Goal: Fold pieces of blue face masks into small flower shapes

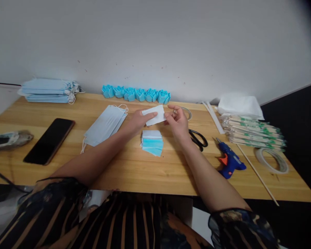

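Observation:
Between my hands is a small white rectangular piece of sheet material (158, 117), held above the table. My left hand (140, 121) grips its left side, the thumb lying across its face. At its right edge my right hand (178, 121) pinches with thumb and forefinger, the other fingers curled. Just below lies a small fanned stack of cut pieces (152, 143), blue and white. Black-handled scissors (200, 140) rest by my right wrist, their blades hidden. Left of my left hand lie a few light-blue face masks (106, 122) with white ear loops.
Several blue fabric-like roses (136, 94) line the table's back near the wall. A mask pile (48, 91) and a phone (50, 140) are left. At right are a blue glue gun (230, 159), a thin stick (257, 174), wrapped sticks (251, 131) and a tape roll (272, 160).

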Demonstrator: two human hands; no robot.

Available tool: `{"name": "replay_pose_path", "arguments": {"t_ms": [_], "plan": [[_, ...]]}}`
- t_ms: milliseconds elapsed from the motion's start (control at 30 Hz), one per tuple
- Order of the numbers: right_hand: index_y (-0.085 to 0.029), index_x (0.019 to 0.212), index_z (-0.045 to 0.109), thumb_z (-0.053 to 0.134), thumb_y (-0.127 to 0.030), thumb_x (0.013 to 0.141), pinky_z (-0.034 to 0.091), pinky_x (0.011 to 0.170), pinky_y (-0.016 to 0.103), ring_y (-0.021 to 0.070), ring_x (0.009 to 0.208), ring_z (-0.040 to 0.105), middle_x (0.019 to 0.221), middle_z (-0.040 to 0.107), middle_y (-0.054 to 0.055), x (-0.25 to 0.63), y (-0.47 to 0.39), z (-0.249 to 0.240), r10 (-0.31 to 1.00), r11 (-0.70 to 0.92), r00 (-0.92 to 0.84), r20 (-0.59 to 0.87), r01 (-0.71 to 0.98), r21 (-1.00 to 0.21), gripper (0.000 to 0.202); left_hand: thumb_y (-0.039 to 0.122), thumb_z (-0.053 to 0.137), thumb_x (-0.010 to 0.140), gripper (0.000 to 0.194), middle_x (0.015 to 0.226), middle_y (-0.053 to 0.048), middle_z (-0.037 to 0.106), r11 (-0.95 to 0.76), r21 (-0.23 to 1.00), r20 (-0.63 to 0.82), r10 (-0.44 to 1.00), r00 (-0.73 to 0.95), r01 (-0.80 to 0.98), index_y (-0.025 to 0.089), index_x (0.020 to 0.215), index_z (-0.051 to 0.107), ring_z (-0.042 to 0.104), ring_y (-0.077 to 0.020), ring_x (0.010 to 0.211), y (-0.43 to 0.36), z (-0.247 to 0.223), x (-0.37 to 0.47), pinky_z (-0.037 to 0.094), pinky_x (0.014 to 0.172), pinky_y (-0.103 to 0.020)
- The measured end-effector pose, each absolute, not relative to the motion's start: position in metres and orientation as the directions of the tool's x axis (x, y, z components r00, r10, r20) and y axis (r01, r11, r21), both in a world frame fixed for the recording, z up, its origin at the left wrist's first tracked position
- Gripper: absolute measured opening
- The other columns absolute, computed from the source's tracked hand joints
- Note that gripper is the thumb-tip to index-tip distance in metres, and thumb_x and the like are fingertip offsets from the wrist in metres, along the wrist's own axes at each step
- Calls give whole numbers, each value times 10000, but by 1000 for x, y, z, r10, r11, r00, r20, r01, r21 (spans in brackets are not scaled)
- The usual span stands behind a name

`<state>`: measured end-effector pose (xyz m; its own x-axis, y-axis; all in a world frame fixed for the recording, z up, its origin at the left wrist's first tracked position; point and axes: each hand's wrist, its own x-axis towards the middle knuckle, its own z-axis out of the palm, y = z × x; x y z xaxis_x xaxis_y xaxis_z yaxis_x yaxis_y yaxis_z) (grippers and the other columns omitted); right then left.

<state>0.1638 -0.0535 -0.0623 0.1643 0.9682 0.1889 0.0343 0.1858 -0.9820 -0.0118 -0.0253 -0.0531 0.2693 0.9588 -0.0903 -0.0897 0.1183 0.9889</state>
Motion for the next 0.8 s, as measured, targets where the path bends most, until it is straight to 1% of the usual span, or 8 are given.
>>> {"name": "replay_pose_path", "arguments": {"t_ms": [100,167,267,333,433,533,600,800], "plan": [[-309,1125,619,705,-521,872,565,660,341,167,651,641,778,704,-24,172,-55,-57,963,241,106,248,79,-967,340,422,789,793,308,629,-18,649,121,992,-101,946,307,-45,141,780,662,555,-111,537,-26,-46,-13,409,518,-246],[-299,1123,649,663,-499,906,568,683,330,168,725,681,868,752,-7,179,-55,-54,959,277,31,281,103,-955,295,386,754,838,276,611,-24,652,128,990,-103,938,332,-54,139,767,652,562,-111,515,-25,-45,-14,413,507,-245],[-282,1078,718,692,-456,885,556,716,318,193,909,708,1002,779,17,187,-54,-52,941,338,-73,331,162,-927,261,345,710,881,233,643,-33,679,147,986,-110,932,345,-83,131,801,664,568,-104,509,-22,-48,-15,421,511,-242],[-276,1027,761,735,-416,847,536,720,316,204,946,696,1028,780,20,189,-53,-53,933,358,-109,343,211,-909,230,355,708,886,240,633,-30,672,151,984,-108,928,357,-95,131,810,668,565,-102,512,-22,-51,-15,418,514,-239],[-288,962,798,782,-369,801,496,684,305,185,842,665,947,772,2,187,-54,-54,939,344,-108,327,252,-905,180,401,732,865,283,630,-33,667,141,984,-91,918,386,-104,134,788,673,575,-111,539,-24,-52,-15,423,533,-246],[-281,876,800,785,-372,797,461,646,295,153,706,603,829,742,-16,183,-55,-55,950,313,-58,308,254,-915,122,410,729,858,297,682,-53,699,149,985,-102,909,405,-87,129,770,688,568,-107,544,-27,-50,-14,434,555,-257],[-266,835,791,783,-387,792,448,630,292,138,646,563,780,724,-21,182,-55,-56,955,293,-28,296,251,-923,128,419,728,854,308,700,-60,710,156,985,-110,902,417,-76,125,770,696,558,-102,539,-27,-50,-14,433,555,-257],[-236,813,764,765,-405,829,443,665,283,136,681,576,774,721,-19,183,-52,-60,949,302,1,314,270,-914,170,625,710,832,500,735,-76,729,158,976,-68,874,481,-150,125,838,703,609,-128,569,-23,-57,-13,429,497,-243]]}}
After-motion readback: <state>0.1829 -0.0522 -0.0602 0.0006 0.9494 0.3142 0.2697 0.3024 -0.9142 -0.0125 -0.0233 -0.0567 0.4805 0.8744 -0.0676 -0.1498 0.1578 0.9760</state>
